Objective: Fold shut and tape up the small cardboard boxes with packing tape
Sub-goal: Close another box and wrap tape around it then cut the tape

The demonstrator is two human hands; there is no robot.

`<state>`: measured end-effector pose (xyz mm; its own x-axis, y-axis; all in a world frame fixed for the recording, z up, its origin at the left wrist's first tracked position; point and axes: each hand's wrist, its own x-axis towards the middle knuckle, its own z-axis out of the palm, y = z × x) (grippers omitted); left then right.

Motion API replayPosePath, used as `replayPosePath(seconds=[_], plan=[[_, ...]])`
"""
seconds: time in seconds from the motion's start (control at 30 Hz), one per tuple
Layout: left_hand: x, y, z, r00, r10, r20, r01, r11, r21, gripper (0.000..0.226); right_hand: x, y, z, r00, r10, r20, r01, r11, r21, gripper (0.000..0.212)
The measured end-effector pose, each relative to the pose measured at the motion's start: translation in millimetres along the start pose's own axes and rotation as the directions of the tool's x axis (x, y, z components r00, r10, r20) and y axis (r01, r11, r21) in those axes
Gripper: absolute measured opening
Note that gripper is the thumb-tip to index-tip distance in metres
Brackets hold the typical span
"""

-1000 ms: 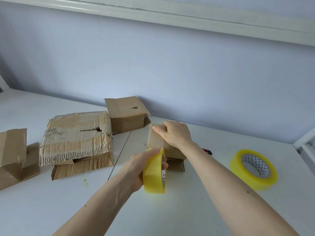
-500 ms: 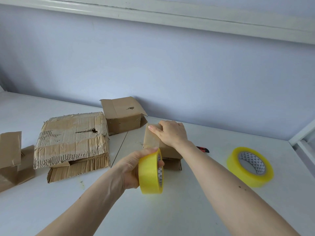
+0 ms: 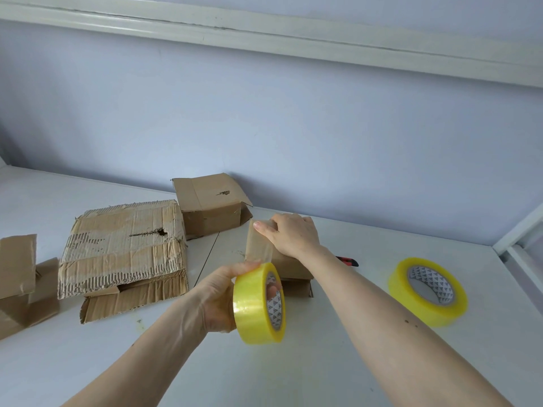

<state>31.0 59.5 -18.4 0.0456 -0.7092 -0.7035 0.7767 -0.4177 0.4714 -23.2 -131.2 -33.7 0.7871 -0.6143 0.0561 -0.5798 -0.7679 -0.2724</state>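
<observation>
A small cardboard box [image 3: 289,264] stands in the middle of the white table [image 3: 338,362]. My right hand [image 3: 291,235] lies on top of it, thumb pressing a strip of clear tape against its upper left edge. The strip runs down the box's front to a yellow tape roll [image 3: 258,304]. My left hand [image 3: 219,298] grips that roll upright, just in front of the box and slightly above the table.
A second yellow tape roll [image 3: 427,292] lies flat at the right. A red-handled tool [image 3: 348,261] peeks out behind my right forearm. A torn large box [image 3: 123,254], an open small box [image 3: 210,205] by the wall and more cardboard [image 3: 20,277] fill the left side.
My left hand has pulled the roll towards me and slightly down, away from the box, drawing out more tape. My right hand stays pressed on the box top.
</observation>
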Motion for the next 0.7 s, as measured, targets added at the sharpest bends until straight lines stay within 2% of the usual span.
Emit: replayPosePath(seconds=[0.17,0.4,0.57,0.63,0.7], plan=[[1.1,-6.3,11.5,0.999,0.045,0.020,-0.043,0.996,-0.080,0.055,-1.3,-1.7,-0.1,1.000,0.002,-0.021,-0.002,1.000,-0.012,0.053],[1.3,-5.7,21.6,0.996,0.078,0.047,-0.069,0.983,-0.170,0.035,-1.9,-1.2,-3.2,1.000,0.009,0.004,-0.009,1.000,-0.006,0.052],[2.3,-8.9,18.5,0.998,0.051,0.038,-0.045,0.988,-0.148,0.026,-1.5,0.1,-3.9,0.999,0.012,0.046,-0.012,1.000,-0.010,0.053],[3.1,-9.8,16.9,0.998,0.061,0.028,-0.056,0.989,-0.138,0.028,-3.0,-0.8,-3.0,1.000,0.004,0.022,-0.005,0.999,0.036,0.055],[4.2,-11.0,16.8,0.997,0.071,0.026,-0.068,0.991,-0.118,0.033,-5.7,-0.2,-1.3,0.998,-0.031,-0.054,0.033,0.998,0.047,0.047]])
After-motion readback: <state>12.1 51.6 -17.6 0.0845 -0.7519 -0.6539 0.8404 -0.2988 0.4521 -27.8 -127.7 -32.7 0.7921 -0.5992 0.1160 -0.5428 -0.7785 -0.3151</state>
